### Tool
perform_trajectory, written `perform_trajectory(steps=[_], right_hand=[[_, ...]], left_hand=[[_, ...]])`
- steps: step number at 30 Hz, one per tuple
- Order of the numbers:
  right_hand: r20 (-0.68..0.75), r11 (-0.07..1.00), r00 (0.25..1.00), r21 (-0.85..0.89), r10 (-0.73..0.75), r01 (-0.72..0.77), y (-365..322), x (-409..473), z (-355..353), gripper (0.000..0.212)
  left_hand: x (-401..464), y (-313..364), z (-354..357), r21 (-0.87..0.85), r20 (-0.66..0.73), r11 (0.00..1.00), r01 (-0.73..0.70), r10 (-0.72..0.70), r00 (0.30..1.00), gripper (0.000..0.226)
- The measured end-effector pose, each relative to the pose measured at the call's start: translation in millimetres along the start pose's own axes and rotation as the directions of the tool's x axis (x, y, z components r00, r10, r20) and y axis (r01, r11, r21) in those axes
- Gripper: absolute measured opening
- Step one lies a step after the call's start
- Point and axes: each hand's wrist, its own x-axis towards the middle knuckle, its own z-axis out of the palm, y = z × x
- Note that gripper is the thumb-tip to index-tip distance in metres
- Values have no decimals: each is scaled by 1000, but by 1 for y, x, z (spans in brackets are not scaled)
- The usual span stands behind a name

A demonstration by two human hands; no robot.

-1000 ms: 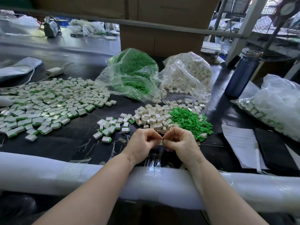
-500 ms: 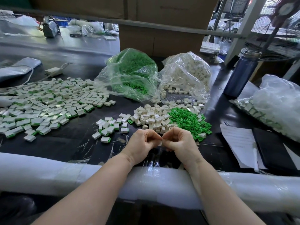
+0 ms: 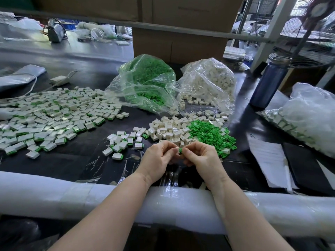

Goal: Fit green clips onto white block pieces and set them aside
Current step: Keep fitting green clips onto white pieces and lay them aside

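At the near edge of the dark worktop [image 3: 87, 160], just past the padded white foam rail [image 3: 54, 194], the left hand [image 3: 157, 163] and the right hand [image 3: 203, 160] meet with curled fingers, pinching between them a small green plastic clip [image 3: 180, 150]; the white block piece it is meant for is hidden by the fingers, so whether it is seated cannot be told. Judging by the layout, the job is well along yet far from over: a broad spread of finished white blocks with green edges [image 3: 54, 120] covers the left of the worktop, and a small cluster of finished pieces [image 3: 123, 142] lies just left of the hands. Still to do are the loose heap of bare white rectangular blocks [image 3: 170, 129] and, touching it on the right, the loose heap of green clips [image 3: 210, 134], both just beyond the hands. Behind them slump a clear plastic bag of green clips [image 3: 146, 82] and a clear plastic bag of white blocks [image 3: 208, 82], both largely full. To the right stand a dark blue metal bottle [image 3: 268, 84], white paper sheets [image 3: 268, 160] and another clear bag of pieces [image 3: 308, 120]. Brown cardboard boxes [image 3: 181, 33] and a wire-guarded fan [image 3: 308, 42] suggest a workshop.
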Motion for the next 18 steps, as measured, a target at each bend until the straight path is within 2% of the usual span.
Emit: perform_trajectory(steps=[7,12,18], right_hand=[[-9,997,1000,-68,23,-24,2,1,2,19],[4,982,999,-185,32,-31,3,2,2,22],[32,974,998,-221,50,-42,3,2,1,23]], left_hand=[[0,1,-3,72,61,997,-17,13,998,13],[-2,1,-4,183,71,983,-26,13,997,12],[-1,2,-4,281,113,959,-49,18,993,14]])
